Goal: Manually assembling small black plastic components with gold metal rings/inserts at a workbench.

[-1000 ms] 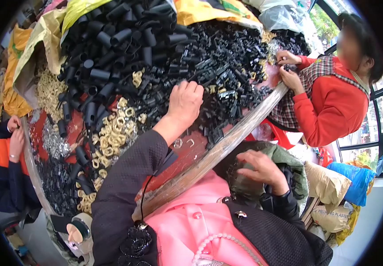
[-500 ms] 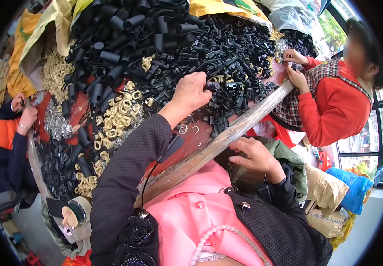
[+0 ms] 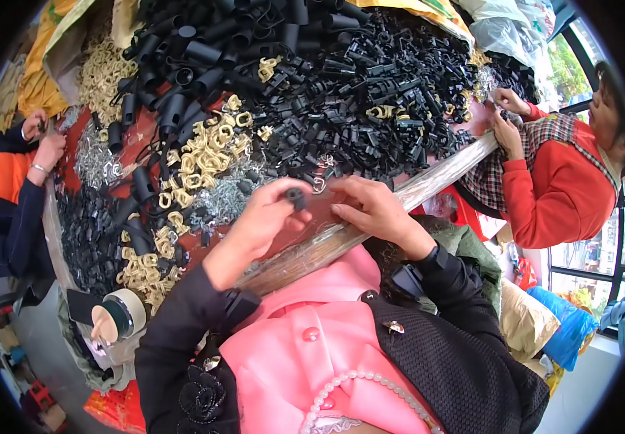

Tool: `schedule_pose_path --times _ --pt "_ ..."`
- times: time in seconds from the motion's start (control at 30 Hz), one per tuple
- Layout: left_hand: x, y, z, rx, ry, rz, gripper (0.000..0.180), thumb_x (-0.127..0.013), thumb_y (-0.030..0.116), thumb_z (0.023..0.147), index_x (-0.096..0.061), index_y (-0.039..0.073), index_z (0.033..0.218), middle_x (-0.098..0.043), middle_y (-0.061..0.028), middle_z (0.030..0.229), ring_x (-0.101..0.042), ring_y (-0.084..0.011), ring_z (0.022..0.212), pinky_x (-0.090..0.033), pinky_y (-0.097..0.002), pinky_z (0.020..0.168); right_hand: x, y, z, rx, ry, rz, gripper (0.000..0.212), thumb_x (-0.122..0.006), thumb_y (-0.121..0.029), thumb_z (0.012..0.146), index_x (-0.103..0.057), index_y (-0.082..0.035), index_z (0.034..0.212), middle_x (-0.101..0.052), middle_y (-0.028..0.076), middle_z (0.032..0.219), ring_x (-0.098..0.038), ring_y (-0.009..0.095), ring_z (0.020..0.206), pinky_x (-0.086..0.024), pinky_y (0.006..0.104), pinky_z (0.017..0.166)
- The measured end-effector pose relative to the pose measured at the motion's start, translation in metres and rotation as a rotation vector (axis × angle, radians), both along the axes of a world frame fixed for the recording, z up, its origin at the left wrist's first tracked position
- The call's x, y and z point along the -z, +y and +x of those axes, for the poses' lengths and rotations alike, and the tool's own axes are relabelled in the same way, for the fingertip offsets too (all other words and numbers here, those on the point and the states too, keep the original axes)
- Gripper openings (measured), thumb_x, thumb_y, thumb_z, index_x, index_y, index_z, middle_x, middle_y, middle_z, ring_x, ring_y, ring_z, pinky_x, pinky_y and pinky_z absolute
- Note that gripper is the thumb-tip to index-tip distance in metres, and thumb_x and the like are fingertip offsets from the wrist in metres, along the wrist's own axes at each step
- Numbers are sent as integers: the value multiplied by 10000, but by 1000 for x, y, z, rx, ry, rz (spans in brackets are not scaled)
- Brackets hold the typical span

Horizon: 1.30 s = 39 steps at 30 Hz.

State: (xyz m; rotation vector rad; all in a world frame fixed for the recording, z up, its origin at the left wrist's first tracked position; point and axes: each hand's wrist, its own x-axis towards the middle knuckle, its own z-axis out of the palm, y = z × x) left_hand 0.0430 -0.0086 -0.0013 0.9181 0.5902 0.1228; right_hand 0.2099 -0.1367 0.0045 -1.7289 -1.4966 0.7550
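Note:
My left hand (image 3: 260, 220) is closed, with a small black plastic part (image 3: 296, 197) pinched in its fingers above the wooden edge of the table. Just to its right, my right hand (image 3: 379, 211) has bent fingers, with a gap between thumb and forefinger and no visible object there. Beyond both hands, several silver wire clips (image 3: 320, 173) lie on the red tabletop. A large heap of small black plastic parts (image 3: 305, 108) spreads farther back. Cream-coloured plastic rings (image 3: 207, 155) are piled to the left, beside small grey metal pieces (image 3: 229, 195).
A wooden rail (image 3: 450, 170) edges the table. Black cylinders (image 3: 204, 52) lie at the back. A person in red (image 3: 558, 184) works on the right; another in orange and navy (image 3: 1, 177) on the left. A round tub (image 3: 126, 311) stands at near left. Sacks (image 3: 533, 322) sit at right.
My left hand has drawn back from the black heap toward me, bringing a small black part. My right hand has moved up and left from below the rail to meet it.

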Motion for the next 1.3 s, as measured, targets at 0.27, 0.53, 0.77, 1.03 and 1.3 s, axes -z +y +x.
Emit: schedule_pose_path --times 0.27,0.53,0.77,1.03,1.3 --pt "-9 1 -86 -138 28 -127 136 -502 5 749 -495 44 879 -558 -75 804 -550 -120 649 -444 -199 525 15 25 -11 -39 -377 152 185 -586 -66 714 -545 -39 892 -519 107 767 -536 279 679 -440 335 592" --pt "6 -1 -87 -128 97 53 144 -548 14 727 -486 39 854 -554 -70 759 -487 -92 552 -363 -187 445 21 58 -51 -131 -433 341 115 -571 -85 705 -542 -51 811 -497 102 725 -521 280 638 -429 352 560" --pt "16 4 -94 -155 140 175 218 -573 43 736 -492 -8 932 -521 -45 723 -433 -80 498 -321 -181 421 43 77 -68 -36 -679 244 92 -538 -121 655 -500 -58 710 -496 79 708 -559 232 570 -440 332 476" --pt "6 -8 -63 -276 147 397 246 -600 55 745 -508 -24 960 -519 -30 689 -436 -63 516 -335 -168 452 24 60 -68 -40 119 230 144 -519 -132 754 -444 -21 803 -539 131 685 -567 275 595 -427 353 498" --pt "13 -5 -74 -261 98 523 203 -576 58 781 -509 -25 954 -499 -11 704 -416 -52 553 -320 -172 494 22 64 -76 -65 519 218 236 -560 -135 740 -462 -1 908 -561 117 645 -557 243 568 -418 337 506"
